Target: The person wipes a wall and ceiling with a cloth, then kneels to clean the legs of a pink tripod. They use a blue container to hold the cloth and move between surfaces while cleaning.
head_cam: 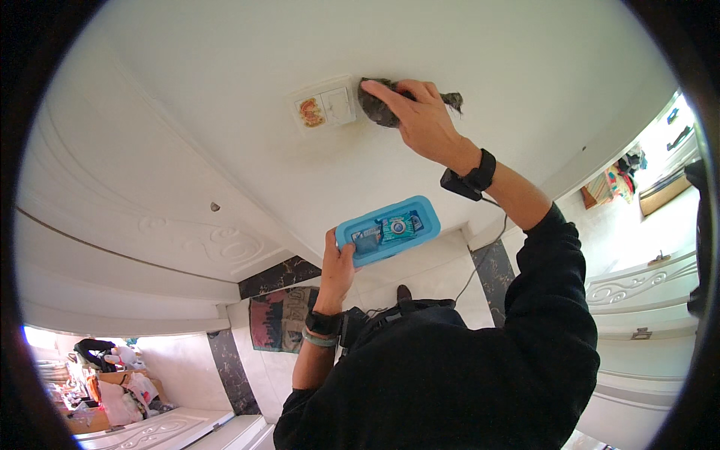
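Note:
On the white wall, my right hand (pixel 424 118) presses a dark, fuzzy, wadded cloth or pad (pixel 378 104), with a tufted end sticking out to the right. Just left of it is a wall switch plate (pixel 339 107), whose left half bears an orange-brown mark. Yellowish discolouration shows on the wall below the plate. Lower down, my left hand (pixel 337 264) grips the left end of a light blue plastic tray (pixel 426 216). Inside the tray lie a teal printed packet (pixel 398 226) and other small packets, partly hidden by shade.
A white moulded door (pixel 169 225) stands at the left. A patterned mat (pixel 281 320) lies on the tiled floor beside dark marbled strips (pixel 228 360). Bags and clutter (pixel 121 394) fill a room at lower left. Another white door (pixel 647 298) is at the right. A cable hangs from my right wrist.

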Demonstrator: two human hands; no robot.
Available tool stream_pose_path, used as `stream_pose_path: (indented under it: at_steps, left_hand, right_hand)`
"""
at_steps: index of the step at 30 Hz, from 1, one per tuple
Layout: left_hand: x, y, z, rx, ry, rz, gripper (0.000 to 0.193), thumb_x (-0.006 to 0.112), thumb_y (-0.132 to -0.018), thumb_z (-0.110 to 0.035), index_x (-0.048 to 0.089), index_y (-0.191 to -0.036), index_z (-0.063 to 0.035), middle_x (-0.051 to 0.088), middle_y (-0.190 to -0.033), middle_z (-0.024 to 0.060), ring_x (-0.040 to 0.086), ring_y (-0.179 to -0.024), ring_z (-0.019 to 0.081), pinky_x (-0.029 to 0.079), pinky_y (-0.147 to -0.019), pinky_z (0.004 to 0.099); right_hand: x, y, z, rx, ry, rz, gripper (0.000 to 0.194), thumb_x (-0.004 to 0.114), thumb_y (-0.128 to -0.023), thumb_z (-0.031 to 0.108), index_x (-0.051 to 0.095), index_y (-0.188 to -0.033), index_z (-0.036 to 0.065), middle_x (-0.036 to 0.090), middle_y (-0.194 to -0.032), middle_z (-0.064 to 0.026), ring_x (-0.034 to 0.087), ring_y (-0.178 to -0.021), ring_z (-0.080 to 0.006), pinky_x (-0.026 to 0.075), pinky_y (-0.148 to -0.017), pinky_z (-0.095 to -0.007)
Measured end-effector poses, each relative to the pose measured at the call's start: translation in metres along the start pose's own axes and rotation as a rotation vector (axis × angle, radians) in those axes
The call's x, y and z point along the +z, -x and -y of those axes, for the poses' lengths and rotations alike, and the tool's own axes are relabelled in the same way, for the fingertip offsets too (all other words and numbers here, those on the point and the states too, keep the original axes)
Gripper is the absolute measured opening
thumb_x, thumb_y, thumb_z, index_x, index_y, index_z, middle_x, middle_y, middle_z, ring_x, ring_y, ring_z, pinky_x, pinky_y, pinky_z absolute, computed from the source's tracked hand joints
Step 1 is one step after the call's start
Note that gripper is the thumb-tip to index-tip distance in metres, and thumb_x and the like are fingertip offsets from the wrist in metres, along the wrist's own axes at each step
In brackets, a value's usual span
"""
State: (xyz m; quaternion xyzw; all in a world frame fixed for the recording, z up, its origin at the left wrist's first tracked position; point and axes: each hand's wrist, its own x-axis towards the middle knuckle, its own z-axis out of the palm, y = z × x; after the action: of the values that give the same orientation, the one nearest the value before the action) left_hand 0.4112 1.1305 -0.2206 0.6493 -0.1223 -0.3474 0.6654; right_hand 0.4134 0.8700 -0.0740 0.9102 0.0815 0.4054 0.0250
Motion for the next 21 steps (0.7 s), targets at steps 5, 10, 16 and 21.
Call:
stream_pose_path:
  at_steps: [5,10,16,21]
  left_hand:
    - [-0.003,-0.001,0.002,0.049,-0.088,0.035,0.037,0.037,-0.096,-0.011,0.034,-0.133,-0.0115,0.05,-0.12,0.0104,0.059,-0.105,0.0251,0.056,-0.079,0.0412]
    - [-0.003,-0.002,0.003,0.032,-0.09,0.005,0.039,0.038,-0.095,-0.012,0.034,-0.133,-0.0101,0.05,-0.12,0.0106,0.059,-0.105,0.0247,0.057,-0.076,0.0395]
    - [-0.002,-0.005,0.002,0.008,-0.051,0.018,0.04,0.038,-0.094,-0.012,0.033,-0.133,-0.0096,0.05,-0.12,0.0115,0.06,-0.103,0.0247,0.058,-0.075,0.0399]
    - [-0.003,-0.006,0.002,-0.015,-0.091,0.042,0.04,0.037,-0.093,-0.011,0.033,-0.133,-0.0098,0.05,-0.119,0.0116,0.06,-0.101,0.0246,0.057,-0.076,0.0402]
  right_hand:
    - [0.017,0.009,0.014,-0.07,-0.134,-0.177,0.072,0.059,-0.074,-0.008,0.046,-0.138,0.021,0.063,-0.101,-0.0062,0.051,-0.1,-0.0254,0.038,-0.087,-0.0382]
    - [0.032,-0.002,0.027,0.038,-0.106,-0.171,0.072,0.058,-0.074,-0.008,0.043,-0.14,0.016,0.063,-0.102,-0.0066,0.052,-0.099,-0.0261,0.039,-0.084,-0.0389]
    - [0.037,-0.001,0.035,0.093,-0.168,-0.163,0.073,0.058,-0.074,-0.008,0.041,-0.141,0.016,0.064,-0.102,-0.0068,0.052,-0.1,-0.0261,0.039,-0.084,-0.0409]
    - [0.043,-0.007,0.04,0.092,-0.208,-0.218,0.075,0.059,-0.073,-0.008,0.038,-0.142,0.015,0.064,-0.102,-0.0073,0.051,-0.101,-0.0269,0.037,-0.086,-0.0419]
